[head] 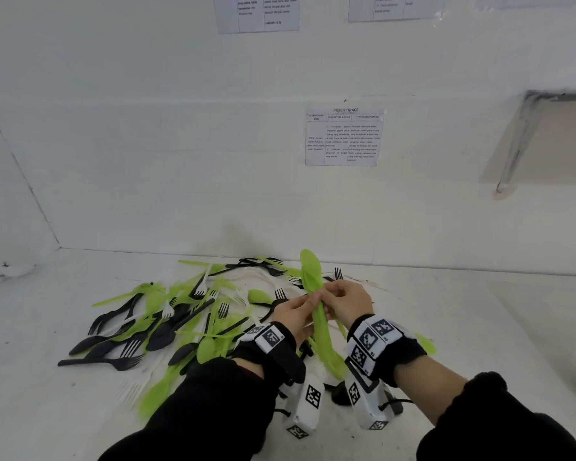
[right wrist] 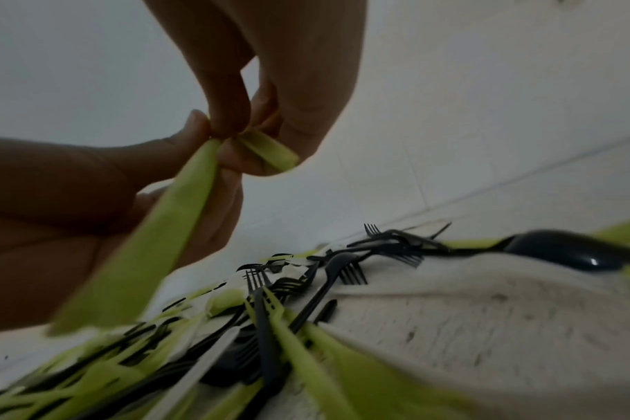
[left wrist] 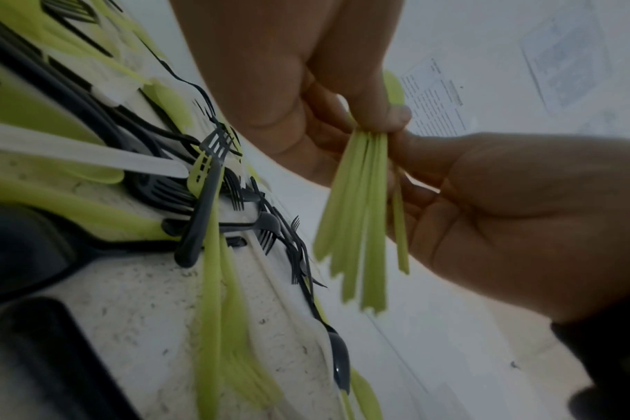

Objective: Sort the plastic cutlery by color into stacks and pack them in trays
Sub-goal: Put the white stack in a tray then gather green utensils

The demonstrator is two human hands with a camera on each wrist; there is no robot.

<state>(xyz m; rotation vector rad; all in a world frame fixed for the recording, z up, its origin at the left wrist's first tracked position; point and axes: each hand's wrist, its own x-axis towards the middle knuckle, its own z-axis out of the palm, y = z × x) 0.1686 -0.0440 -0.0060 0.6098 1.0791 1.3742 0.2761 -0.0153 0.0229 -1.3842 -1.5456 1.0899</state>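
Observation:
Above the table I hold a bundle of green plastic spoons [head: 316, 314] tilted upright, bowls pointing at the wall. My left hand [head: 296, 311] grips the handles from the left. My right hand [head: 345, 299] pinches the bundle from the right, at the necks. In the left wrist view the green handles [left wrist: 360, 213] fan out below the left hand's fingers [left wrist: 389, 113], with the right hand [left wrist: 522, 213] beside them. The right wrist view shows the right fingers [right wrist: 234, 113] pinching a green piece [right wrist: 270, 153] next to the bundle [right wrist: 155, 241]. A mixed pile of green, black and white cutlery [head: 180, 321] lies below.
The white table [head: 479, 344] meets a white wall with taped paper sheets [head: 343, 138]. A lone green spoon [head: 426, 344] lies right of my right wrist. Black forks [right wrist: 346, 270] and a black spoon [right wrist: 565, 253] lie close under the hands.

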